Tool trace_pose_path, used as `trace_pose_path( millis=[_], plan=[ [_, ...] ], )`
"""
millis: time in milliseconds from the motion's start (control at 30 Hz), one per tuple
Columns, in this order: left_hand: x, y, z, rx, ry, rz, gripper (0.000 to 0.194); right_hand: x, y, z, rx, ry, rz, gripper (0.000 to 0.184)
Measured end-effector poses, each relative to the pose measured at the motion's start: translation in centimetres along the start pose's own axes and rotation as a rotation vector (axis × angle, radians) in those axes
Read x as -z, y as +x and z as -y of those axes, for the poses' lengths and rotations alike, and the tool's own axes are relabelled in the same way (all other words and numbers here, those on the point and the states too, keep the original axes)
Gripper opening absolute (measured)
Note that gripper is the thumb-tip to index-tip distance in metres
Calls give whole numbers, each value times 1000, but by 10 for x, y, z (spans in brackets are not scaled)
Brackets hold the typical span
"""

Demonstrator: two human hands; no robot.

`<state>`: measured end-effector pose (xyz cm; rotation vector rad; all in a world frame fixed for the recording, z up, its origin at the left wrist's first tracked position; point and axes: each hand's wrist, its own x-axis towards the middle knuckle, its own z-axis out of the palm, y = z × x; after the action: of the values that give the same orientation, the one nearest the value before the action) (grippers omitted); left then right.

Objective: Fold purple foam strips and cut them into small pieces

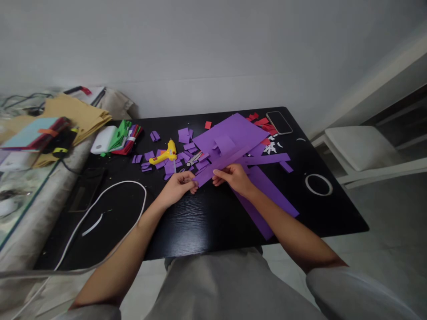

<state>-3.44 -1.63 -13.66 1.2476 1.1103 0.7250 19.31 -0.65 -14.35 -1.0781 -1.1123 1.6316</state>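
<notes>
A long purple paper strip (207,174) is stretched between my two hands above the black table. My left hand (181,186) pinches its near left end. Farther along, my right hand (233,178) grips the same strip between thumb and fingers. Behind the strip lies a large purple sheet (230,129), with a curled purple piece (224,145) over it. Another purple sheet (267,200) is partly under my right forearm. Scissors (194,160) lie among small cut purple pieces (187,149). A yellow glue gun (165,153) rests left of them.
Red scraps (262,122), white scraps (271,148) and a phone (279,122) lie at the back right, a white ring (319,184) nearer. Green and red bundles (123,137) sit back left. A white cable (143,195) loops across the left side, over my left forearm. A chair (353,146) stands right.
</notes>
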Motion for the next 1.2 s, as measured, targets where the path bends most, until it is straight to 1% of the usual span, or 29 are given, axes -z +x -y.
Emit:
trace_pose_path(
  millis=[100, 167, 300, 433, 500, 633, 833, 967, 1100, 1200],
  plan=[
    [3, -1, -3, 3, 6, 7, 21, 0, 0, 0, -3, 5, -8, 40],
    [1, -2, -5, -17, 30, -6, 22, -2, 0, -2, -11, -4, 12, 40],
    [-10, -4, -6, -96, 87, -52, 26, -9, -3, -8, -41, -28, 92, 44],
    [-21, -5, -3, -140, 72, -37, 29, -16, -7, -15, -32, -58, 145, 45],
    [-23, -5, -2, -136, 49, -40, 30, -18, -8, -16, -10, -67, 129, 43],
    [-24, -5, -2, -124, 42, -75, 31, -20, -9, -13, 26, -56, 39, 39],
    [-25, -6, -5, -76, 5, -93, 32, -11, -4, -6, 41, 14, -67, 35],
    [-26, -6, -3, -59, -15, -94, 31, -8, -2, -6, 31, 67, -68, 33],
    [-26, -6, -2, -57, 8, -79, 31, -13, -5, -6, 11, 53, -42, 34],
    [-27, -6, -4, -76, 30, -92, 32, -17, -8, -7, 2, 33, -33, 34]
  ],
)
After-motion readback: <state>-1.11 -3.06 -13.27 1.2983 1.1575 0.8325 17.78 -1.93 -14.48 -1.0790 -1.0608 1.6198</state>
